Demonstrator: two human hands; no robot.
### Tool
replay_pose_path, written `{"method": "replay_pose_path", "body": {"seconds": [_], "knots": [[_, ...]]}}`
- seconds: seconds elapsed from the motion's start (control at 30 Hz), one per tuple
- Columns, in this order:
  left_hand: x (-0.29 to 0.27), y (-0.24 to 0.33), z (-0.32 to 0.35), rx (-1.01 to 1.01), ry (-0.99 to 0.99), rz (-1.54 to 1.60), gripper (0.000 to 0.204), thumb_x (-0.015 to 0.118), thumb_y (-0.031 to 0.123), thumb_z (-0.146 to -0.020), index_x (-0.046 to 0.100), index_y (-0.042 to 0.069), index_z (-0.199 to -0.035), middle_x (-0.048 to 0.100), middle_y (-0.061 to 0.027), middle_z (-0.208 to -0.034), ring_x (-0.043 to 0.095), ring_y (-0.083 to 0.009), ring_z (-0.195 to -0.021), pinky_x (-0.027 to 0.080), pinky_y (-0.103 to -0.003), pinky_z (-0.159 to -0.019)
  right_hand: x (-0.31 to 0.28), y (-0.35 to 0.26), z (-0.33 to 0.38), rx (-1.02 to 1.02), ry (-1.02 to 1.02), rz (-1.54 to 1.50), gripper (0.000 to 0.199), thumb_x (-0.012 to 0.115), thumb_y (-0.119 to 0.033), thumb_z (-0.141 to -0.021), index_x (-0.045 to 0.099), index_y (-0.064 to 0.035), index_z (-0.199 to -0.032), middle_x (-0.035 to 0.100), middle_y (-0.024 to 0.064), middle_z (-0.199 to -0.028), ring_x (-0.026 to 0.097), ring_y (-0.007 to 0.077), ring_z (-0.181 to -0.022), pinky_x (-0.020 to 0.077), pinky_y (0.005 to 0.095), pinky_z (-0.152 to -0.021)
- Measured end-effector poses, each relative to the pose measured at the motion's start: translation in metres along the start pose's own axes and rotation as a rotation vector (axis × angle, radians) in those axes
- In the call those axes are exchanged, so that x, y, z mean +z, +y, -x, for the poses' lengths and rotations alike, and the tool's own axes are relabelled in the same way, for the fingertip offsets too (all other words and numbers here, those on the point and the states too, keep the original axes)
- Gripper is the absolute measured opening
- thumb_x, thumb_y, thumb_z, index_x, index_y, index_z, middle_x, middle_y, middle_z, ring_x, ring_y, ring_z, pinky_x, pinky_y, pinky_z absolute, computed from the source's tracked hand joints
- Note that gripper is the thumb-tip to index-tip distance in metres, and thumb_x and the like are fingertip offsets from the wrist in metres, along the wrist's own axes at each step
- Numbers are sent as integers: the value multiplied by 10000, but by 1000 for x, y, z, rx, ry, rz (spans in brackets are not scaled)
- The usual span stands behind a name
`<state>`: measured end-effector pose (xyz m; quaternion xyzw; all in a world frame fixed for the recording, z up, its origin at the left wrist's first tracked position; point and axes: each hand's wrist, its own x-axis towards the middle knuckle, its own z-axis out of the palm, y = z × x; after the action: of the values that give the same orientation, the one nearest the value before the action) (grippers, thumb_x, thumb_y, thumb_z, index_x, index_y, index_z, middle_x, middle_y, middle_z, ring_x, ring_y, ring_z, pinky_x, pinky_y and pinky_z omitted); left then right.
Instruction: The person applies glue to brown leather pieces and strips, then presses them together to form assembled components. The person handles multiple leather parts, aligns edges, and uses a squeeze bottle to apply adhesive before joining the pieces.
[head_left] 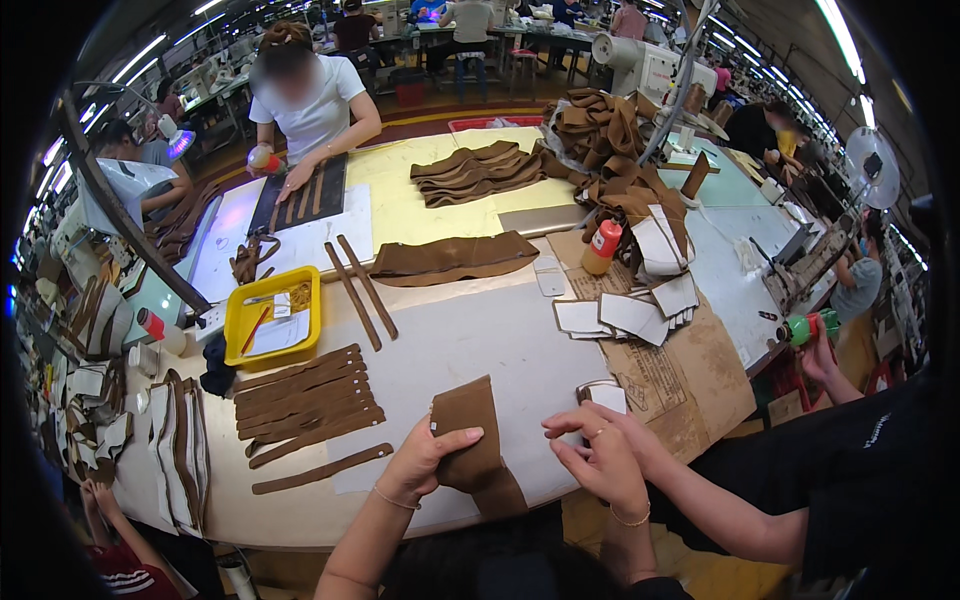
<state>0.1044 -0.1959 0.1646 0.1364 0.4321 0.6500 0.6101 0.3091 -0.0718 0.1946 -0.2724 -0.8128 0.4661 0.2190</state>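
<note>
My left hand [437, 453] grips a brown flat leather-like piece [468, 420] between thumb and fingers near the table's front edge. The piece narrows and bends, its lower end [499, 493] reaching down to the edge. To the right, my right hand [600, 470] is raised with fingers apart and nothing visible in it. A co-worker's forearm [725, 500] comes in from the right, and that hand overlaps mine, partly hidden. White-faced pieces [605, 397] lie just beyond the hands. Left of them, several brown strips [308, 400] lie in rows.
A yellow tray [317, 305] holds a pencil and papers. Two long strips [360, 292] and a wide brown piece [455, 258] lie farther back. A red-capped bottle [602, 247] stands beside white-backed pieces [635, 318] on cardboard [700, 375]. Across the table, another person [310, 110] works.
</note>
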Motion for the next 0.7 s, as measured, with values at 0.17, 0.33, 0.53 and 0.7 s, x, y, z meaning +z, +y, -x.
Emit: {"method": "replay_pose_path", "body": {"seconds": [0.17,0.33,0.53,0.7], "knots": [[2,-1,1,-6,77,33,479,720,107,-796,490,30,-1209,593,-74,-1086,595,-165,-976,516,-322,-836,-8,-89,-16,-970,180,268,173,678,-50,-722,626,-116,-873,658,25,-912,631,156,-795,503,311,-767],[-3,-5,4,-48,103,13,505,725,123,-796,479,30,-1227,589,-66,-1098,581,-161,-1008,497,-311,-867,-3,-145,-14,-1181,390,144,75,526,-169,-784,504,-98,-786,590,53,-783,626,223,-632,474,352,-584],[-7,-8,-1,-70,75,47,523,721,126,-797,466,30,-1244,580,-68,-1119,567,-161,-1033,485,-313,-887,0,-138,-19,-1260,320,136,64,521,-157,-770,506,-101,-796,583,52,-773,623,221,-624,474,353,-579],[-4,-8,-14,-89,29,35,536,720,139,-798,458,32,-1253,574,-66,-1131,564,-159,-1033,480,-317,-894,-1,-141,-26,-1238,352,178,72,544,-137,-745,523,-93,-798,577,50,-750,620,212,-624,485,344,-594]]}}
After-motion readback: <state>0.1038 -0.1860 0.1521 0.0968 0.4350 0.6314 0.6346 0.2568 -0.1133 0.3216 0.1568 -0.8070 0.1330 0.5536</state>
